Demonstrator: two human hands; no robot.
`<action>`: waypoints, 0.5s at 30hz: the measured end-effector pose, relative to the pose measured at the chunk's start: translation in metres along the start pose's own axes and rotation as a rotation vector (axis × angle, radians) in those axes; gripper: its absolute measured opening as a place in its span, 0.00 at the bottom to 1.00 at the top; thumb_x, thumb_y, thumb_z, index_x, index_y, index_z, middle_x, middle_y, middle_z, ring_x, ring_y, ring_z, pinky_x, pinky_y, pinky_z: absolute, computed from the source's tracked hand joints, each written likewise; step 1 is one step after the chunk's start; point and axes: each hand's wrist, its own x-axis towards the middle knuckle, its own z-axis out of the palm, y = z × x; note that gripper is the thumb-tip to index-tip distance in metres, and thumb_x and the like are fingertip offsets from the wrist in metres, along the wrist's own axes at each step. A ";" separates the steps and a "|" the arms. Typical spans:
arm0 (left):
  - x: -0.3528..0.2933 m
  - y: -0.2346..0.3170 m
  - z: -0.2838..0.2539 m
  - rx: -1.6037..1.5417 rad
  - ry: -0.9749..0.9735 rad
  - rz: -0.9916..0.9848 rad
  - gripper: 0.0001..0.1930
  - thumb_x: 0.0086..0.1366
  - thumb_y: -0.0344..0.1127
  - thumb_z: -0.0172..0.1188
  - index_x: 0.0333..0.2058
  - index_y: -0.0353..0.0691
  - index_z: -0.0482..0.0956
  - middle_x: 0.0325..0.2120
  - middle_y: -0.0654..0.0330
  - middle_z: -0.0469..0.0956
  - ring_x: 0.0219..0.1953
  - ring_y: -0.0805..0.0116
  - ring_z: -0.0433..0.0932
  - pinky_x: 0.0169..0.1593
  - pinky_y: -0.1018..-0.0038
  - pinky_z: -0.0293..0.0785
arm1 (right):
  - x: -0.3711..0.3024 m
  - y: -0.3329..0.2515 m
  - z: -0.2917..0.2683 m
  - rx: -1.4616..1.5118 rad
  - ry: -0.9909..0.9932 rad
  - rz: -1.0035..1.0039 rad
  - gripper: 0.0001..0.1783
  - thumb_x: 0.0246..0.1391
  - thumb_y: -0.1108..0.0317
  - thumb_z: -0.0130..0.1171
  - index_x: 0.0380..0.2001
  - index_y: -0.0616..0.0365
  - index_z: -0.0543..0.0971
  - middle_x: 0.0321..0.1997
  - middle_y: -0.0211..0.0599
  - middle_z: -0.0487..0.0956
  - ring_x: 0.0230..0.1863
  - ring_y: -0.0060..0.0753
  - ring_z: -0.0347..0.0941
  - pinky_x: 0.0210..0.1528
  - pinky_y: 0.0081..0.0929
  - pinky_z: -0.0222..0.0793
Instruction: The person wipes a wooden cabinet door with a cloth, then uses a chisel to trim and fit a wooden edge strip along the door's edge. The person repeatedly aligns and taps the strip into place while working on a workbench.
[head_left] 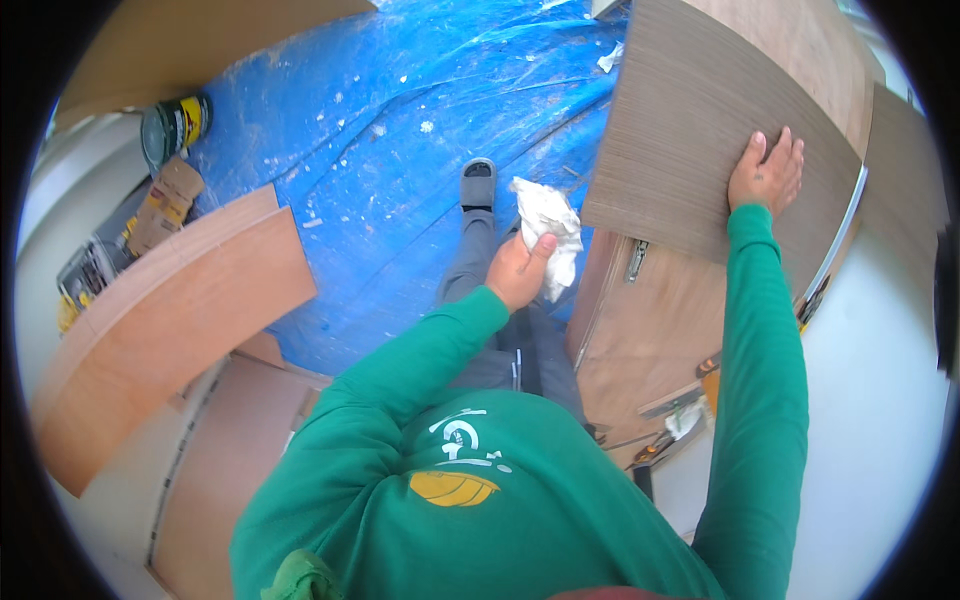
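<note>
At frame centre, a white rag point(548, 232) is clenched in the left hand point(518, 270); the right hand point(765, 175) is pressed flat, fingers spread, on the grey panel point(690, 130) at upper right.

crumpled white cloth rag point(548, 235) bunched up in the left hand point(517, 272), hanging loose just left of the panel, flat grey wood-grain laminate sheet point(690, 150) lying on top of a plywood board, right hand point(765, 175) pressed palm-down near its right edge
</note>
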 end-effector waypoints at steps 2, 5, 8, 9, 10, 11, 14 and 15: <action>0.014 0.010 -0.005 0.037 0.005 0.097 0.25 0.81 0.54 0.49 0.59 0.38 0.78 0.46 0.44 0.84 0.51 0.41 0.82 0.56 0.55 0.75 | -0.001 -0.003 -0.004 -0.004 -0.036 0.012 0.37 0.72 0.41 0.47 0.76 0.48 0.64 0.82 0.49 0.58 0.83 0.52 0.50 0.82 0.58 0.42; 0.045 0.042 -0.009 0.069 -0.050 0.215 0.25 0.80 0.53 0.49 0.57 0.38 0.78 0.46 0.43 0.83 0.51 0.39 0.81 0.55 0.53 0.75 | 0.000 -0.004 -0.006 -0.016 -0.075 0.023 0.37 0.73 0.42 0.45 0.77 0.50 0.63 0.83 0.49 0.57 0.83 0.53 0.48 0.83 0.57 0.40; 0.081 0.067 0.002 0.139 -0.076 0.294 0.23 0.79 0.52 0.52 0.56 0.37 0.78 0.46 0.41 0.84 0.50 0.37 0.81 0.54 0.51 0.76 | 0.003 -0.004 -0.006 -0.021 -0.088 0.015 0.37 0.74 0.42 0.45 0.77 0.50 0.63 0.83 0.50 0.56 0.83 0.53 0.48 0.83 0.57 0.40; 0.092 0.077 0.008 0.187 -0.094 0.211 0.24 0.78 0.53 0.53 0.57 0.37 0.78 0.47 0.41 0.84 0.50 0.37 0.82 0.54 0.51 0.77 | 0.004 -0.006 -0.005 -0.020 -0.088 0.005 0.37 0.74 0.43 0.45 0.77 0.51 0.63 0.83 0.50 0.56 0.83 0.54 0.48 0.83 0.57 0.40; 0.101 0.082 0.013 0.236 -0.119 0.130 0.24 0.78 0.53 0.53 0.58 0.37 0.78 0.47 0.41 0.84 0.50 0.36 0.82 0.54 0.52 0.78 | 0.004 -0.005 -0.005 -0.022 -0.085 0.003 0.37 0.74 0.43 0.45 0.77 0.51 0.63 0.83 0.50 0.56 0.83 0.54 0.48 0.83 0.57 0.41; 0.108 0.083 0.018 0.214 -0.069 0.163 0.25 0.78 0.54 0.54 0.57 0.37 0.78 0.46 0.41 0.85 0.49 0.36 0.82 0.53 0.51 0.78 | 0.003 -0.004 -0.006 -0.023 -0.077 -0.007 0.37 0.74 0.43 0.45 0.77 0.51 0.63 0.83 0.50 0.56 0.83 0.54 0.48 0.83 0.57 0.41; 0.130 0.084 0.027 0.161 0.036 0.207 0.26 0.76 0.56 0.55 0.56 0.37 0.78 0.43 0.40 0.86 0.48 0.34 0.83 0.53 0.51 0.78 | 0.001 0.000 -0.004 -0.036 -0.074 -0.010 0.36 0.74 0.43 0.45 0.76 0.51 0.63 0.82 0.50 0.57 0.83 0.54 0.49 0.82 0.57 0.41; 0.141 0.090 0.027 0.145 0.045 0.186 0.27 0.76 0.56 0.55 0.56 0.36 0.79 0.42 0.40 0.86 0.47 0.35 0.83 0.52 0.51 0.78 | 0.001 -0.001 -0.004 -0.048 -0.086 -0.001 0.36 0.74 0.43 0.45 0.76 0.51 0.63 0.82 0.50 0.57 0.83 0.54 0.49 0.82 0.57 0.42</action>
